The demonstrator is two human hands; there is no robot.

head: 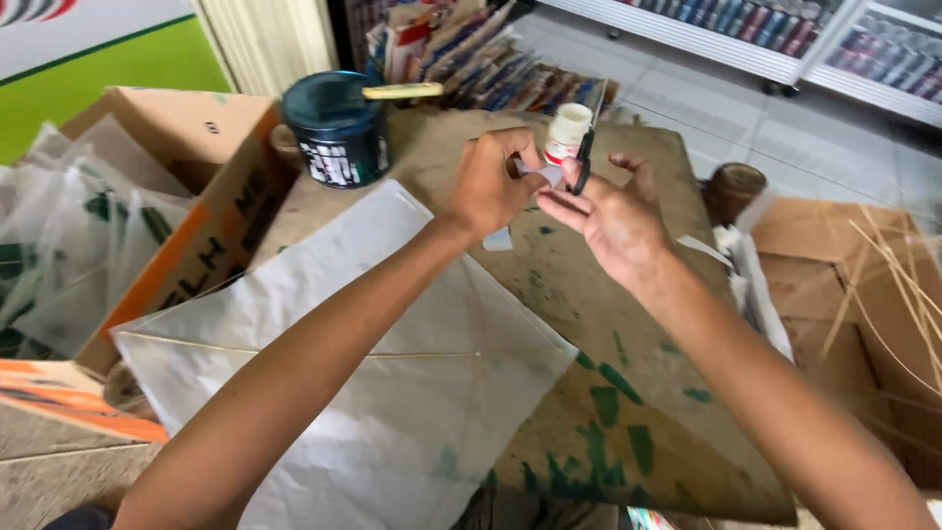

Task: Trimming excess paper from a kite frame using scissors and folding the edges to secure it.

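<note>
Two hands meet above the far part of a brown cardboard surface (589, 324) smeared with green paint. The left hand (488, 184) is curled, its thumb and fingers pinching a small scrap of white paper (549, 175) held in the air between both hands. The right hand (610, 218) touches that same scrap with its fingertips and also grips a pair of dark scissors (586, 155), whose blades point upward just beside the scrap. A small white glue bottle (567, 131) stands on the surface right behind the scrap. Under the left forearm lies a white paper kite (373, 373) with a thin stick across it. A dark paint tub (337, 128) with a brush laid on top sits at the far left, well apart from the hands.
</note>
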